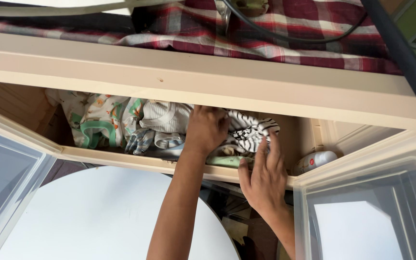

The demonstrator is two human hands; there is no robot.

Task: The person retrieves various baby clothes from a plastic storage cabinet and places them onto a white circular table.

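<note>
Striped cloth (251, 131) bunched near shelf's (121, 161) right end, long axis along front edge. Left hand (207, 129) curled down onto its left part, fingers hidden in fabric, pinch unclear. Right hand (264, 175) spread flat, fingertips touching its front. Folded clothes (116, 120) left; bottle (314, 161) right corner.

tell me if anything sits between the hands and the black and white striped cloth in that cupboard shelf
Nothing visible does. The left hand is already on the pile at the edge of the striped cloth, and the right hand has its fingertips on the cloth's lower edge. Both clear doors stand open, and the white bottle lies off to the side.
</note>
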